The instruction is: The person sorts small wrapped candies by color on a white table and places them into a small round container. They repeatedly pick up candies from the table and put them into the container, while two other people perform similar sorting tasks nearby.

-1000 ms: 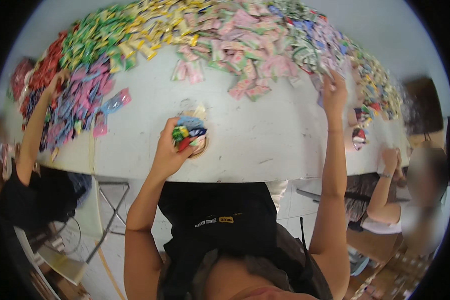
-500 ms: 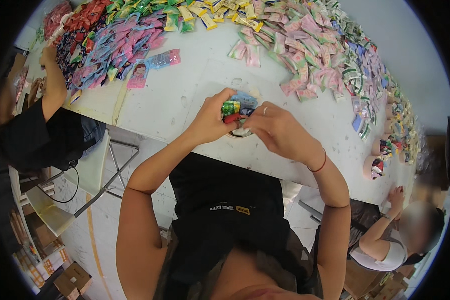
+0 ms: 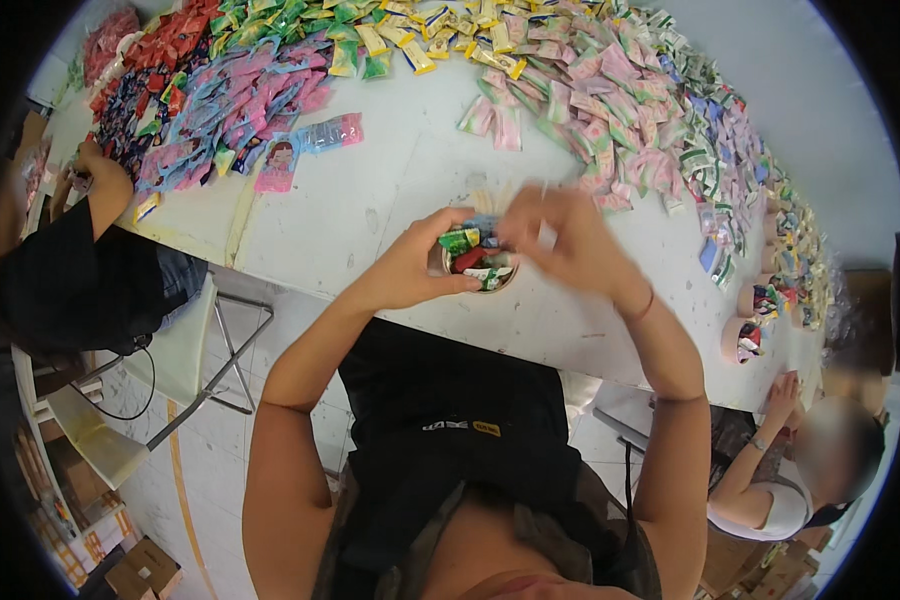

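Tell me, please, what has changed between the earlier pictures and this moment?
The right hand came back from the far pink packets to the small cup and now works over its top. The left hand kept holding the cup of colourful packets at the table edge. The packet piles stayed as they were.
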A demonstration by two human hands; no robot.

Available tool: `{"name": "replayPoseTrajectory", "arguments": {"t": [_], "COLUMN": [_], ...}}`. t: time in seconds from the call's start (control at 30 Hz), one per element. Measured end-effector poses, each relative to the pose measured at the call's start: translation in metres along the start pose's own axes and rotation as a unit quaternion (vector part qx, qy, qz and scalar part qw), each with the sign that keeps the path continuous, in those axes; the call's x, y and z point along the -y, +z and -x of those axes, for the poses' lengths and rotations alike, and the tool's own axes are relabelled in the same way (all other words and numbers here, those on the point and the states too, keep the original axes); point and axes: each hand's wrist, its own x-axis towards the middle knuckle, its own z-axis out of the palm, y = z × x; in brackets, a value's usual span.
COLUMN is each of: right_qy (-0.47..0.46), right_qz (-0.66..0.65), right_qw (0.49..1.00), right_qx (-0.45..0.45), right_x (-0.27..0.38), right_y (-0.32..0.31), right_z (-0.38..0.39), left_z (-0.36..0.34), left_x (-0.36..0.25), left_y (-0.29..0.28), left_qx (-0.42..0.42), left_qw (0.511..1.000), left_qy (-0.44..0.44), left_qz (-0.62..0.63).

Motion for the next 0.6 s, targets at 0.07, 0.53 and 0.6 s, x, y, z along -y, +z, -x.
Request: {"name": "replayPoseTrajectory", "arguments": {"t": [0.07, 0.53, 0.6], "right_qy": [-0.078, 0.136, 0.039], "right_qz": [0.14, -0.193, -0.246], "right_qw": [0.978, 0.966, 0.959], "right_qx": [-0.129, -0.105, -0.138], "right_x": [-0.024, -0.01, 0.006], "right_y": [-0.018, -0.024, 0.008], "right_z": [-0.059, -0.043, 0.028], "left_z": [0.001, 0.001, -0.001], "left_x": [0.001, 0.001, 0.004], "left_y": [0.004, 0.014, 0.019], "left_qx": [-0.038, -0.113, -0.097], "left_qw": [0.999, 0.988, 0.992], "left_qy": [0.011, 0.075, 0.062], "left_qz": [-0.007, -0.075, -0.06]}}
